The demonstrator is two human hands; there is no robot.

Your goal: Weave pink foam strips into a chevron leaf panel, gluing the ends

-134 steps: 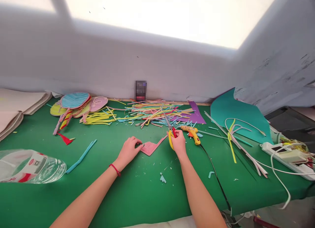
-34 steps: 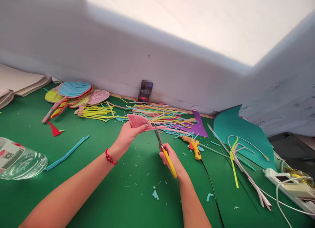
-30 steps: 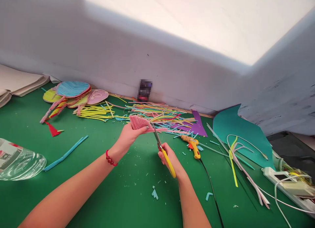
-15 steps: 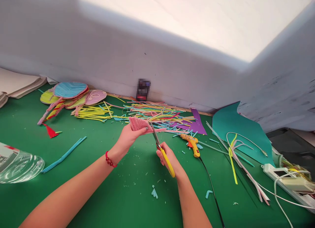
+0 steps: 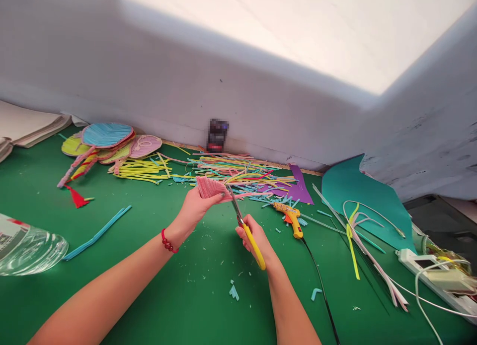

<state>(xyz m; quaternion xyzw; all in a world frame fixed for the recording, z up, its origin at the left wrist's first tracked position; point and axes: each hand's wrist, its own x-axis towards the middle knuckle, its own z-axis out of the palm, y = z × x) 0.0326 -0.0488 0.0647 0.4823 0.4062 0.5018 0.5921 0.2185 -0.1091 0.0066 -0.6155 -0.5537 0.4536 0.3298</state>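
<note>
Pink ribbed piece (image 5: pixel 211 187) is pinched firmly in the left hand (image 5: pixel 195 204), right hand (image 5: pixel 258 237) is curled round yellow scissors (image 5: pixel 247 233) just beside it, so looks like trimming, and the next snip probably calls for a steady hold.

A clear bottle (image 5: pixel 30 248) shows at the left edge, fans (image 5: pixel 108 135) overlap near the wall (image 5: pixel 167 77), and a teal sheet (image 5: pixel 359 198) lies beyond a white power strip (image 5: pixel 409 259).

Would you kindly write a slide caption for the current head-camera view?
Left hand holding a flat pink ridged piece, right hand holding yellow-handled metal scissors at its edge.
</note>
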